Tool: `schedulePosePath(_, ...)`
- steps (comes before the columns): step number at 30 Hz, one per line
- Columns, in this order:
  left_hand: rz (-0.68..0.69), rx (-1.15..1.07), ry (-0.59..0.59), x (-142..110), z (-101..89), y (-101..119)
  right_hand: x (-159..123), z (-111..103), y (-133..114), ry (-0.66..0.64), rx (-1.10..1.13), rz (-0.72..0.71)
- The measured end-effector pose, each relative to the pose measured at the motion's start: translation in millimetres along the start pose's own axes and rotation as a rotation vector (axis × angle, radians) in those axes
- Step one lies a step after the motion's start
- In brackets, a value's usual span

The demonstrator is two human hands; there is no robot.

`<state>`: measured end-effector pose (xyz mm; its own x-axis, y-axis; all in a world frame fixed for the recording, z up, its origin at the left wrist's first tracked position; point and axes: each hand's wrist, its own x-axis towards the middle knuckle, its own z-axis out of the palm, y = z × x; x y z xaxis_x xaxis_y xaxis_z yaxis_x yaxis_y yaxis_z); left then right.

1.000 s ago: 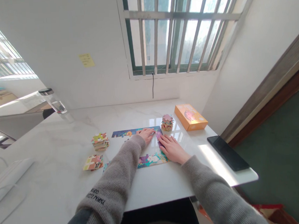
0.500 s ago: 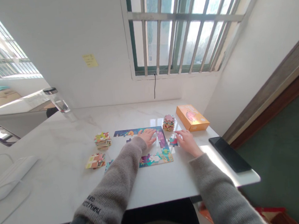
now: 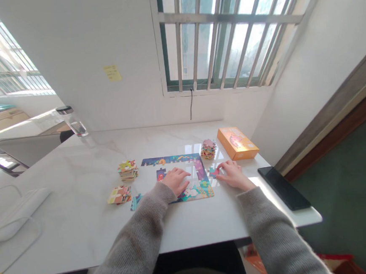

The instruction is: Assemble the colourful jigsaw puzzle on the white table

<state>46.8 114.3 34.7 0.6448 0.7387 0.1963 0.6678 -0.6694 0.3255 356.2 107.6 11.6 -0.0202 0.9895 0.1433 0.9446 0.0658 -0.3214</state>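
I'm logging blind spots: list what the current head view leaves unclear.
In the head view:
Yellow note: writing too small and blurred.
Puzzle border: lower side partly hidden by the left hand and sleeve.
Right hand: too small to tell whether it grips the puzzle section beside it.
Barred window: cut off by top edge.

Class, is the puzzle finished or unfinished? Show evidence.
Unfinished: white table shows inside the puzzle, and its left side has a gap.

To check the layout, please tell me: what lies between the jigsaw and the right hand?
A small loose puzzle section lies between the jigsaw and the right hand, as the head view shows.
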Motion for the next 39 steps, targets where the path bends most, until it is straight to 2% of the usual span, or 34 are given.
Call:
schedulePosePath(4,0.001,0.016,-0.005,-1.7,0.7,2.6,1.4,3.6,1.6,0.024,0.000,0.001)
schedulePosePath(10,0.069,0.014,-0.057,-2.7,13.5,7.3,1.1,7.0,0.8,0.037,-0.022,-0.016)
schedulePosePath(12,0.076,-0.005,-0.031,-4.6,14.8,6.8,0.0,6.7,0.3,0.031,-0.028,-0.024)
schedulePosePath(15,0.080,-0.024,0.067,-13.7,12.4,0.7,-1.2,5.6,-0.1,0.040,-0.034,-0.039)
schedulePosePath(18,0.047,-0.008,0.225,-34.1,8.8,-13.0,-0.9,4.6,-2.2,0.074,-0.029,-0.034)
schedulePosePath(21,-0.031,0.043,0.358,-65.2,7.2,-26.7,-1.4,4.3,-10.3,0.131,-0.005,-0.072)
schedulePosePath(25,-0.190,0.128,0.426,-111.7,9.5,-28.4,-8.7,7.0,-35.0,0.156,0.052,-0.241)
schedulePosePath(29,-0.368,0.270,0.477,-148.4,12.9,-17.2,-20.6,12.8,-61.7,0.066,0.138,-0.409)
schedulePosePath(33,-0.469,0.330,0.524,-165.5,13.6,-12.4,-26.4,13.5,-67.1,0.026,0.156,-0.435)
schedulePosePath(39,-0.419,0.281,0.524,-166.9,14.8,-16.5,-29.8,6.6,-56.4,0.010,0.216,-0.392)
